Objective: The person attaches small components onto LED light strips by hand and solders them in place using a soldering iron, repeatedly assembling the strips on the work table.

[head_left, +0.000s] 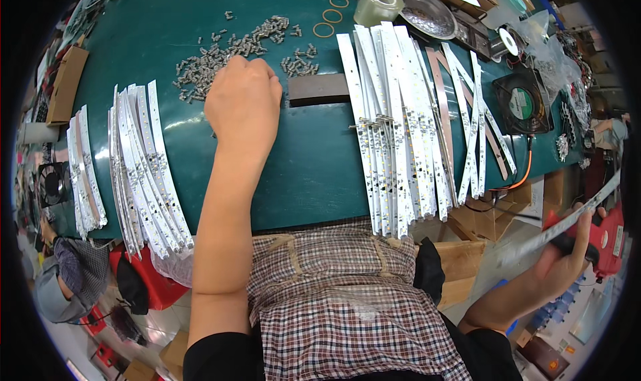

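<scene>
So the left hand (242, 101) is curled over the small metal parts (230, 47) scattered on the green worktop (314, 161). Off the worktop's edge, a long white strip (567, 224) is gripped in the right hand (564, 264).

Bright, even overhead light — soft glare, fisheye-bent dark rim, blurred edges.

I'm in an electronics assembly workshop. My green bench (320, 161) carries stacks of long white LED strip boards (400, 127), with more at the left (143, 161). A heap of small grey metal parts (234, 47) lies far left of centre. A roll of clear tape (378, 5), a metal dish (427, 13) and a small black cooling fan (524, 103) sit far right. Cardboard boxes (494, 214) stand under the right edge.
</scene>
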A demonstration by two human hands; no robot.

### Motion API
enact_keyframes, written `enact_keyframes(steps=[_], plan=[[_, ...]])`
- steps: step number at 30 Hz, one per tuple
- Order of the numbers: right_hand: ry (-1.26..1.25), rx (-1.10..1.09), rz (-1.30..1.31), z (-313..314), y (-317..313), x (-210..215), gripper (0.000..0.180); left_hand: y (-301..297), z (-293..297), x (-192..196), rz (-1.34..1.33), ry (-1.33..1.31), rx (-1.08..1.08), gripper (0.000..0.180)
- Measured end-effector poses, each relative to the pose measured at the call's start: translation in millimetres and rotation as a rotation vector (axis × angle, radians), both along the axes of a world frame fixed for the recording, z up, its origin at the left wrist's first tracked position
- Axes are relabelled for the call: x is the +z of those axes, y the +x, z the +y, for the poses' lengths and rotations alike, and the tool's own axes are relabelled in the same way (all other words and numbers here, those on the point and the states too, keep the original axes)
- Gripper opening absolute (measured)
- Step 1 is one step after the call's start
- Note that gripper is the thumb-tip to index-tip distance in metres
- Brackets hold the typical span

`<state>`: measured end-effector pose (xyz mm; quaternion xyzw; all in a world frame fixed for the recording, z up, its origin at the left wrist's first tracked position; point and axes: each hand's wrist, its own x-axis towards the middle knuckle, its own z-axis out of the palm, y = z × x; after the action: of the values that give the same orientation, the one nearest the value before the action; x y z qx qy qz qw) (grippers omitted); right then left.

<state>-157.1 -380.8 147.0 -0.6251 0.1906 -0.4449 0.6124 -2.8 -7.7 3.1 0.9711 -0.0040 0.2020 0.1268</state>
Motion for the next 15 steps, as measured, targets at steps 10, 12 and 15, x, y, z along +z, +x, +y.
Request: enact_keyframes(steps=[10,12,15], plan=[[-0.049,0.487,0.421,109.5,10.2,-24.2,0.052,-13.2,10.8,29.0,0.070,-0.363,0.154,0.014],[0.024,0.522,0.455,122.5,19.2,-30.4,0.052,-19.0,3.9,36.7,0.151,-0.745,0.066,0.015],[0.058,0.602,0.505,138.8,31.3,-36.8,0.048,-38.2,-11.0,42.4,0.356,-1.382,-0.146,0.018]])
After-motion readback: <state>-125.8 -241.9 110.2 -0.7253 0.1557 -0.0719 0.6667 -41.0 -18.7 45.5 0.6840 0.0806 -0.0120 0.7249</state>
